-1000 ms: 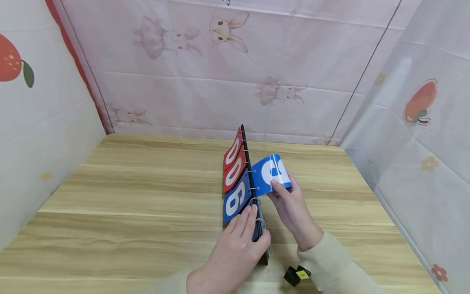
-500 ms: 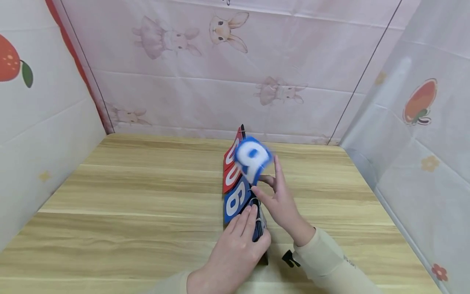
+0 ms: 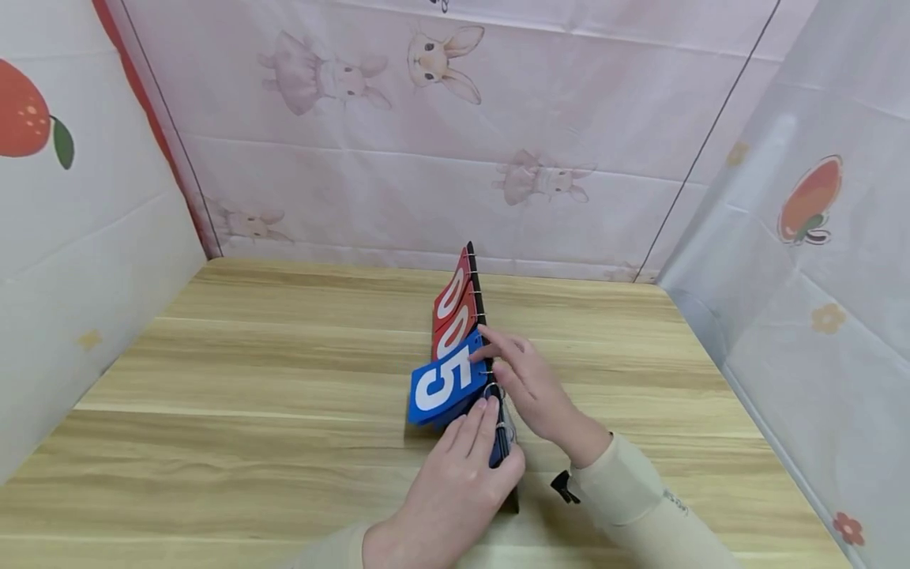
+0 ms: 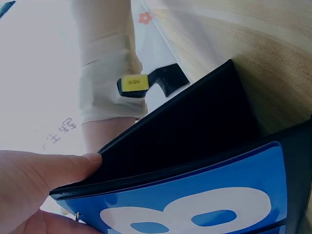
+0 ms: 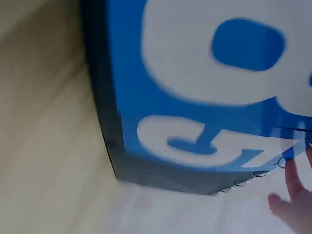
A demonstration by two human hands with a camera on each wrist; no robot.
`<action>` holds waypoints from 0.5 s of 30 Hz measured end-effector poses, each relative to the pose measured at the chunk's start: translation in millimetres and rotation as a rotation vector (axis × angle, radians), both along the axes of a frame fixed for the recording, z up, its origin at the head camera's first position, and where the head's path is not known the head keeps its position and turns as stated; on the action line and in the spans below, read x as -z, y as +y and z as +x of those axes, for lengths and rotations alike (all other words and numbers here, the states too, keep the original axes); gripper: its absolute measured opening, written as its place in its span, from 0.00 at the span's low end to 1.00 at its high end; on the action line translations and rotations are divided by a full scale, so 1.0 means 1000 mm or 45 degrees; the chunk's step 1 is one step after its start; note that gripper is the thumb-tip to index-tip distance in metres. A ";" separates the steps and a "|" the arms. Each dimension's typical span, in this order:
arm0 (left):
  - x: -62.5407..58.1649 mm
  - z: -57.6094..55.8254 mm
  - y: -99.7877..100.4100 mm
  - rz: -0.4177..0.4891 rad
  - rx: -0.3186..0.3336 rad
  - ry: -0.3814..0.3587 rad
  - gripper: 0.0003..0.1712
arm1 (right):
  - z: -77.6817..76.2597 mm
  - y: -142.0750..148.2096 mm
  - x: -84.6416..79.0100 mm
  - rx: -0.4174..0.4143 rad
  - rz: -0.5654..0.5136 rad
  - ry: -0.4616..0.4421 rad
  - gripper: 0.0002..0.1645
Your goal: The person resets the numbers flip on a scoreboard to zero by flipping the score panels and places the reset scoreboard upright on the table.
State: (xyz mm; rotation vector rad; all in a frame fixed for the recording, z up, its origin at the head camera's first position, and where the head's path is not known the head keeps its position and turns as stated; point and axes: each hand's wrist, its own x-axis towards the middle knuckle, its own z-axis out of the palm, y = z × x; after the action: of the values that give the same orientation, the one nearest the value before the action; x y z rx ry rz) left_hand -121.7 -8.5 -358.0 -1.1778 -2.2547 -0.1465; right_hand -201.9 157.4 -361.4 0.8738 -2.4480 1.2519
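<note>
Nearest us, we see the L hand (image 3: 455,482) pinching the near end of the flip scoreboard (image 4: 195,124), thumb 1 side, fingers other, beside the blue 8 card (image 4: 222,200). Then the R hand (image 3: 540,387): fingers loosely extended, tips at the ringed edge of the blue 5 card (image 3: 448,381), which tilts out to our L. Board stands tent-style mid wood-grain table (image 3: 249,395). Farther: 2 red 0 cards (image 3: 455,328), then the pink backdrop (image 3: 398,197) w/ rabbits.
</note>
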 end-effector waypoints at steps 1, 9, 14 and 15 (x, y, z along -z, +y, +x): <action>0.000 0.000 0.000 0.007 0.003 0.012 0.09 | -0.001 0.001 0.002 -0.009 -0.094 -0.064 0.23; 0.002 -0.001 0.000 0.040 0.003 0.071 0.06 | -0.005 0.007 0.032 0.122 -0.394 -0.854 0.38; 0.002 0.000 0.000 0.049 0.004 0.073 0.03 | -0.003 0.004 0.039 0.016 -0.371 -1.019 0.35; 0.002 0.000 0.000 0.051 0.006 0.074 0.06 | -0.002 0.003 0.038 0.024 -0.383 -1.014 0.35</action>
State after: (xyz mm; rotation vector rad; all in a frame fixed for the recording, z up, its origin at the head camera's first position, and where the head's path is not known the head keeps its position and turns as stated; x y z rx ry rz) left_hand -122.0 -8.5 -360.5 -1.1518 -2.1888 -0.1567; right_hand -204.2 160.6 -399.6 0.2841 -2.6529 2.2101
